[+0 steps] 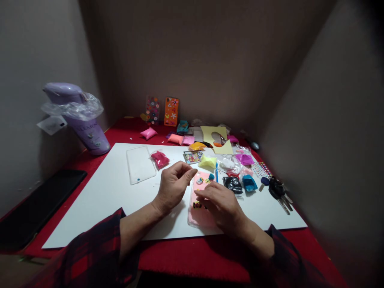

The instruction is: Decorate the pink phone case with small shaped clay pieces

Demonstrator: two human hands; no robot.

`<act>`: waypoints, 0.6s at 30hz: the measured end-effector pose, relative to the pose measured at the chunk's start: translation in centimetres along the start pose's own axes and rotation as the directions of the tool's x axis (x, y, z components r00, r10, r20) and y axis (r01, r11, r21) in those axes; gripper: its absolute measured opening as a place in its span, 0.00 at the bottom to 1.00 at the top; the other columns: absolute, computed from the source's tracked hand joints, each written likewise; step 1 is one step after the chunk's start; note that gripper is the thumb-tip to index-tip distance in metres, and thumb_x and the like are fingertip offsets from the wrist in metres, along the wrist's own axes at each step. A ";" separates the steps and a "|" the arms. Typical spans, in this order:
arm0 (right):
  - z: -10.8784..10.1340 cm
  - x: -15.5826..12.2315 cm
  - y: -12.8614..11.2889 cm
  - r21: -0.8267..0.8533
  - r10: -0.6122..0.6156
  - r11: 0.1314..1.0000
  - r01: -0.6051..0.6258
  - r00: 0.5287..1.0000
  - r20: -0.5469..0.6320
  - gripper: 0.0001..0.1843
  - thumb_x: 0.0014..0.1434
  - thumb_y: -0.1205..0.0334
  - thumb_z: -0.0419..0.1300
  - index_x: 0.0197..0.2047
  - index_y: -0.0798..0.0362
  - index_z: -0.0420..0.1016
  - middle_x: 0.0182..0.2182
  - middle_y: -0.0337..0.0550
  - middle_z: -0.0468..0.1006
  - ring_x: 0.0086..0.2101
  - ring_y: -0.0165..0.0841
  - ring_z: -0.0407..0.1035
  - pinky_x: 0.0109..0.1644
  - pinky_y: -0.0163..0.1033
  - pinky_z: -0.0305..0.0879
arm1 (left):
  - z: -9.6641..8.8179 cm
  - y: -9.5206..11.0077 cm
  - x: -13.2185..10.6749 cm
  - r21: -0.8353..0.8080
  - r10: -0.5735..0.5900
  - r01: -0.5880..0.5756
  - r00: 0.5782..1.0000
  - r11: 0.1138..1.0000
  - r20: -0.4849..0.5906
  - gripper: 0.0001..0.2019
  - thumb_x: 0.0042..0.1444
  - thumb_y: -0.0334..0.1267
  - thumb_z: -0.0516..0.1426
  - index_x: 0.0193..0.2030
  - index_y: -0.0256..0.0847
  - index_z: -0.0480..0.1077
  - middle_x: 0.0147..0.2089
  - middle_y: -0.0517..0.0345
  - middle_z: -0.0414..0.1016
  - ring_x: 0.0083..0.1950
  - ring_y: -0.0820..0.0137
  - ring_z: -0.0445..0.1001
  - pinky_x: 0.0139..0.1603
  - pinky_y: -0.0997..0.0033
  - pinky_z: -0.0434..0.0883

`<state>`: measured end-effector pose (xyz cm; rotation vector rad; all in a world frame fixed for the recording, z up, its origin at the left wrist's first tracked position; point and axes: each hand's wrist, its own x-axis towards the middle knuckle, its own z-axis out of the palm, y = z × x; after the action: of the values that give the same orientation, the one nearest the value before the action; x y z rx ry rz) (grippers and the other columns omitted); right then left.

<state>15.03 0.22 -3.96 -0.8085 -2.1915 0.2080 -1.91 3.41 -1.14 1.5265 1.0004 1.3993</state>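
A pink phone case [201,218] with small clay figures on it lies on the white board [99,208]. Over its upper left edge my left hand [175,186] is closed, thumb and forefinger pinched together; anything between them is too small to make out. My right hand [223,204] hovers above the case's right side, fingers bent and thumb tucked under, covering part of the figures. Whether its fingertips hold anything is hidden. A blue clay lump [211,176] sits at the case's top right corner. Beside it lies a thin blue tool [217,173].
A clear phone case [141,165] and a red clay packet [160,159] lie left. Yellow [207,162], black [233,185] and blue packets [249,183] lie right, near keys [279,190]. A purple bottle [87,128] stands far left; decorated cases [171,112] lean behind.
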 end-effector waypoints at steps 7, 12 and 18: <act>0.0 0.0 0.0 0.024 0.004 1.000 -0.004 1.000 -0.028 0.11 0.59 0.73 0.53 0.44 0.54 0.71 0.29 0.44 0.76 0.32 0.34 0.66 0.36 0.41 0.64 | 0.0 -0.1 0.1 0.003 0.014 -0.014 1.000 1.000 -0.004 0.11 0.54 0.38 0.59 0.25 0.36 0.66 0.19 0.66 0.61 0.21 0.79 0.58 0.22 0.78 0.58; -0.9 0.1 -0.8 0.082 0.008 0.997 0.003 0.991 -0.132 0.16 0.57 0.75 0.55 0.48 0.53 0.70 0.31 0.44 0.76 0.32 0.34 0.67 0.36 0.42 0.65 | -0.1 0.0 0.1 0.001 -0.012 0.012 1.000 1.000 -0.002 0.10 0.54 0.38 0.59 0.25 0.36 0.67 0.19 0.66 0.62 0.20 0.80 0.59 0.21 0.79 0.58; -1.4 0.1 -1.3 0.091 0.056 0.995 -0.035 0.971 -0.232 0.09 0.53 0.69 0.64 0.36 0.52 0.68 0.29 0.42 0.73 0.31 0.33 0.67 0.35 0.41 0.64 | 0.2 0.3 0.0 -0.138 -0.174 0.205 0.963 0.969 0.205 0.11 0.53 0.41 0.60 0.26 0.35 0.67 0.16 0.68 0.62 0.16 0.82 0.56 0.16 0.81 0.54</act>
<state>15.36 -0.87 -2.40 -0.7937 -1.9309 0.2166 -1.70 3.30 -0.81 1.3796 0.8710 1.1458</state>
